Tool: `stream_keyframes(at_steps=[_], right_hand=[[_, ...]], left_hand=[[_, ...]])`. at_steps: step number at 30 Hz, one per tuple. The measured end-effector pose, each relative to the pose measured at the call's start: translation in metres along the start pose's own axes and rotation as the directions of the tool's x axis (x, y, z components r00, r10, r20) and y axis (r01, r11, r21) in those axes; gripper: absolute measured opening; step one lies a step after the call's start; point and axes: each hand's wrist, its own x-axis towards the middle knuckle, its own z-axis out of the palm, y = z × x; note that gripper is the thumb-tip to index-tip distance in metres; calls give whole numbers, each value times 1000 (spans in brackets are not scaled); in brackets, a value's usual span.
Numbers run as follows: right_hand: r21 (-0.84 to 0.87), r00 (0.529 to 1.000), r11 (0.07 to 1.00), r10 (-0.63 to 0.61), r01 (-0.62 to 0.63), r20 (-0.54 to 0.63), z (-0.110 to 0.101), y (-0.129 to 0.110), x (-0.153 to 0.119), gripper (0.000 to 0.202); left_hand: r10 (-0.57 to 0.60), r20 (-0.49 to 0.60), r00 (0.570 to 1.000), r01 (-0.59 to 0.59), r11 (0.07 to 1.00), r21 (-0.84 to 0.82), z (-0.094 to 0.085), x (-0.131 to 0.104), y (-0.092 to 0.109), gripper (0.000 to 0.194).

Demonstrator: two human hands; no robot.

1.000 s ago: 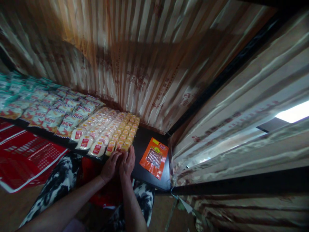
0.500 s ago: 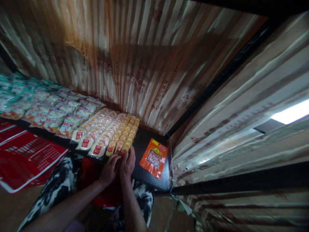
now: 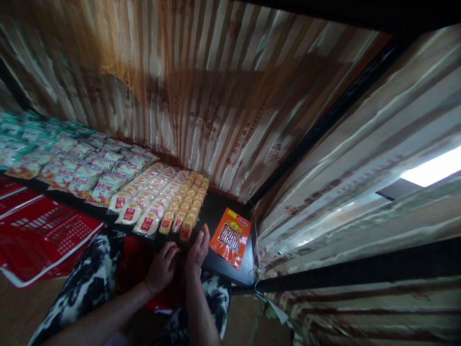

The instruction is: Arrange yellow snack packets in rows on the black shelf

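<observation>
Hands first: both hover at the near edge of the dark tabletop, empty and loosely spread. The right hand has its fingers lifted and apart, fingertips just beside the near end of the row of small yellow-and-red snack packets; whether they touch it I cannot tell. The left hand sits just left of the right one, fingers relaxed and slightly curled, a little below that row's near end. To the right of the yellow row, apart from it, lies a flat orange plastic packet with a clear window. Left of the yellow row run rows of white pouches with red labels, then red-and-white bags, then green packets farthest off. Striped shiny foil sheeting rises behind the rows.
</observation>
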Motion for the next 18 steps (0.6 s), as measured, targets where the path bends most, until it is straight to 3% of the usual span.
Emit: stream_keyframes(at_steps=[11, 18], right_hand=[[285, 993, 954, 105, -87, -49, -20, -11, -24, 39], [222, 983, 968, 85, -120, 163, -34, -12, -50, 37]], left_hand=[[-35, 108, 994, 45, 995, -88, -7, -10, 6, 26], [-91, 147, 985, 111, 984, -137, -7, -9, 8, 25]])
